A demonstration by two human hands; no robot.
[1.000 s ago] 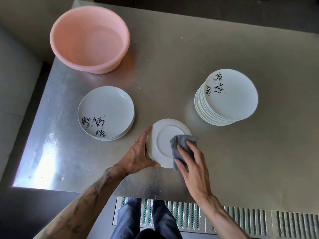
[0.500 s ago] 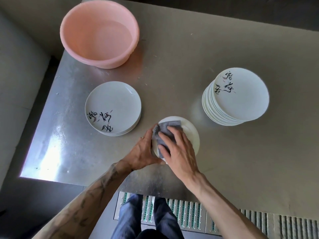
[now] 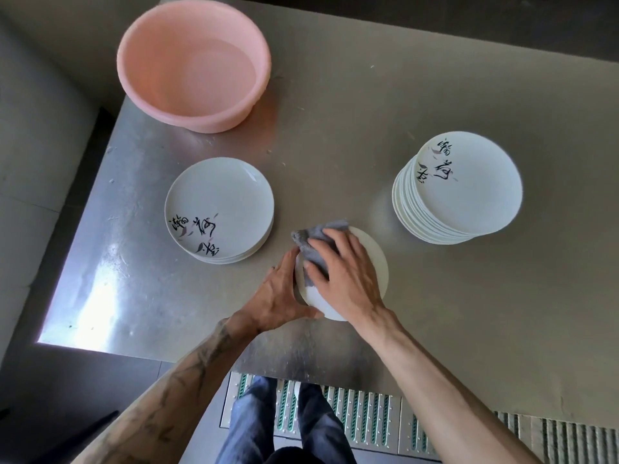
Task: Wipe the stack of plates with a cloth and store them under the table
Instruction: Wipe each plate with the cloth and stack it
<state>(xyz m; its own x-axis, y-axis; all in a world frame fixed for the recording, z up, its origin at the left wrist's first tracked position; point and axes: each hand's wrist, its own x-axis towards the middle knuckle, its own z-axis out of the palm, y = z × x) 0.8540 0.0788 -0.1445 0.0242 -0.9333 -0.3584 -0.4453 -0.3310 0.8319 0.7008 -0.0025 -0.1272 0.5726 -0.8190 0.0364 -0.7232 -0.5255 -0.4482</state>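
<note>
A white plate [image 3: 376, 266] sits bottom-up near the table's front edge. My left hand [image 3: 278, 296] grips its left rim, thumb along the near edge. My right hand [image 3: 348, 276] lies flat on top and presses a grey cloth [image 3: 318, 239] onto the plate's upper left part, covering much of the plate. A tall stack of white plates [image 3: 469, 182] with black brush lettering stands to the right. To the left sits a low stack of like plates [image 3: 217, 202].
A pink plastic basin [image 3: 201, 123] stands at the back left of the steel table [image 3: 368, 112]. The table's left edge runs close beside the low stack. Below the front edge are my legs and a metal floor grate [image 3: 368, 416].
My right hand slid the cloth from the plate's right side across to its upper left. My left hand kept its hold on the rim. The view shifted slightly.
</note>
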